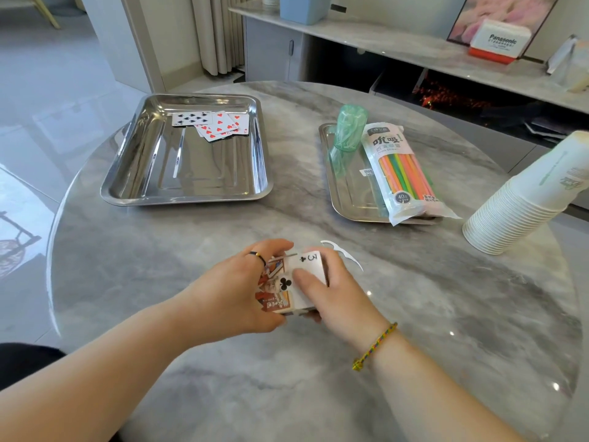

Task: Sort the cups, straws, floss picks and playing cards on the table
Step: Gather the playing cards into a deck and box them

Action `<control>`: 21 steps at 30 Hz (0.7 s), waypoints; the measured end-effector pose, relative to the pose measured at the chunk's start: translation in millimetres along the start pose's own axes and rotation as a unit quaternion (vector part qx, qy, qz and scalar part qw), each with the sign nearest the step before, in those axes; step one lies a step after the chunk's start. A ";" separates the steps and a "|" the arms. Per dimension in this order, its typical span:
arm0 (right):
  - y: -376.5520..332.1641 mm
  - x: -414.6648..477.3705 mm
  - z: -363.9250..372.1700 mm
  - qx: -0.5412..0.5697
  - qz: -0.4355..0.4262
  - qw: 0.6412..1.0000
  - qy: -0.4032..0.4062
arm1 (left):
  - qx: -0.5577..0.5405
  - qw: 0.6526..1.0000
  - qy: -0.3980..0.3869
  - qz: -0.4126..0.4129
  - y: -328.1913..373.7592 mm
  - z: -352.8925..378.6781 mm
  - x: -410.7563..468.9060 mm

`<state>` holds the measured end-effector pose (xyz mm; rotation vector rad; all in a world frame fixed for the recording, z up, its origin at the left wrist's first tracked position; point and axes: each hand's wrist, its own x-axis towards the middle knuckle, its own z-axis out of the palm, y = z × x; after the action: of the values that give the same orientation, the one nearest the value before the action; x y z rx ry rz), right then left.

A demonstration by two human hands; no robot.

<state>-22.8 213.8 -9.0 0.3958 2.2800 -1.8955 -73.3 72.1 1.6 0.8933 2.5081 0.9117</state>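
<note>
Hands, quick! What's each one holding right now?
Left hand: grips the playing cards.
Right hand: grips the same playing cards, thumb on top.

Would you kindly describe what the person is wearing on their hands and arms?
Both arms are bare, with no sleeves or gloves. The left hand wears a thin dark ring on one finger. The wrist of the right hand carries a braided cord bracelet in yellow, green, blue and red.
</note>
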 end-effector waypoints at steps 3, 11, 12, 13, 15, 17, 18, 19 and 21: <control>4.1 0.1 2.5 -0.031 -0.124 0.987 0.095 | -0.043 0.998 0.040 -0.024 -2.8 -0.3 3.5; 20.0 -2.8 19.2 -0.194 -0.220 0.956 0.015 | -0.129 0.986 0.108 0.008 -5.6 5.7 3.0; 19.7 -2.6 18.0 -0.184 -0.222 0.957 0.028 | -0.135 0.984 0.117 0.010 -4.8 6.0 3.4; 20.2 -2.3 17.3 -0.171 -0.239 0.955 0.050 | -0.141 0.982 0.125 0.011 -4.8 6.2 4.5; 22.6 -2.2 17.1 -0.165 -0.276 0.943 0.080 | -0.152 0.980 0.131 0.016 -4.4 7.2 6.0; 22.4 -1.1 16.5 -0.196 -0.278 0.937 0.076 | -0.161 0.978 0.128 0.024 -3.3 8.5 5.9; 20.9 -0.2 15.2 -0.223 -0.275 0.932 0.074 | -0.169 0.977 0.129 0.024 -3.9 9.2 5.5; 19.7 0.9 13.3 -0.247 -0.271 0.927 0.075 | -0.182 0.974 0.132 0.019 -4.1 9.9 5.3; 16.0 2.2 9.1 -0.266 -0.243 0.931 0.067 | -0.206 0.968 0.141 0.004 -6.6 12.7 6.0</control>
<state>-20.7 207.7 -26.4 -0.1321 3.0625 -1.3270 -74.5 77.9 -12.8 0.6753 2.3909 1.5862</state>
